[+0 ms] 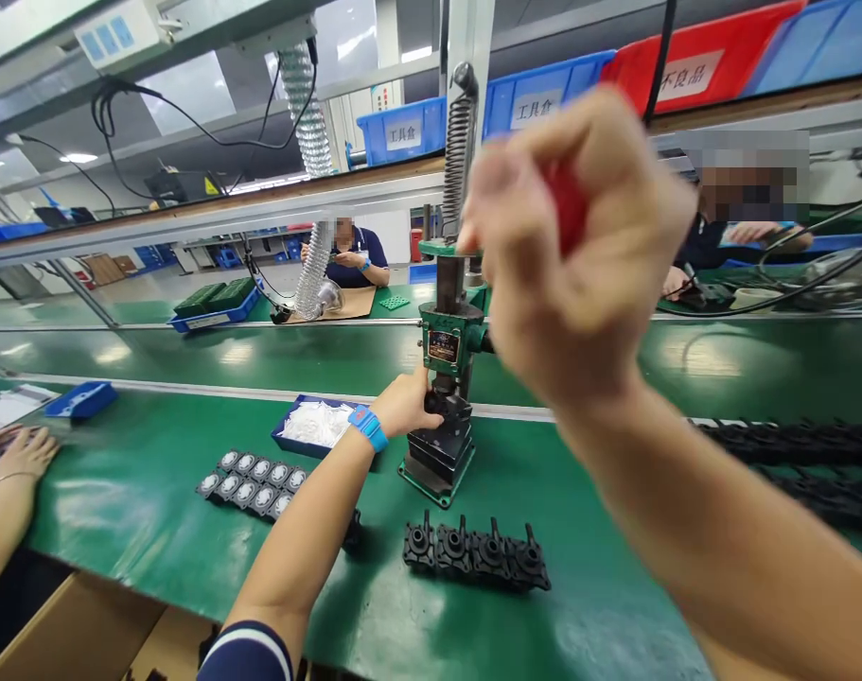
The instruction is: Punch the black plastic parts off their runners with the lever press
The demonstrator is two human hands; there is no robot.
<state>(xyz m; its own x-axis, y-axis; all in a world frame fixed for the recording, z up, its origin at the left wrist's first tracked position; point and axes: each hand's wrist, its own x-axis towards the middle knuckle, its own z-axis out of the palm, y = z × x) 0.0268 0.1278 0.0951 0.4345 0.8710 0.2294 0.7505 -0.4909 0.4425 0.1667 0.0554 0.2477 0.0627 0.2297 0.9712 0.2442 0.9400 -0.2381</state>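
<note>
A green arbor press (445, 331) with a long spring stands on the bench. My right hand (572, 236), large and blurred close to the camera, is wrapped round a red knob (567, 203); most of the lever is hidden. Under the press ram, my left hand (404, 405) grips a dark part (439, 405) on the black base block (441, 445), its fingers partly hidden. In front of the press stands a row of several black plastic housings (473, 553) with upright stems. Left of it lie black housings with white discs (250, 480), partly behind my left forearm.
A blue box of small white pieces (315, 424) sits left of the press. More black housings (792, 445) line the right side. A co-worker's hand (23, 456) rests at the far left near a blue tray (81, 400). Other people sit across the bench.
</note>
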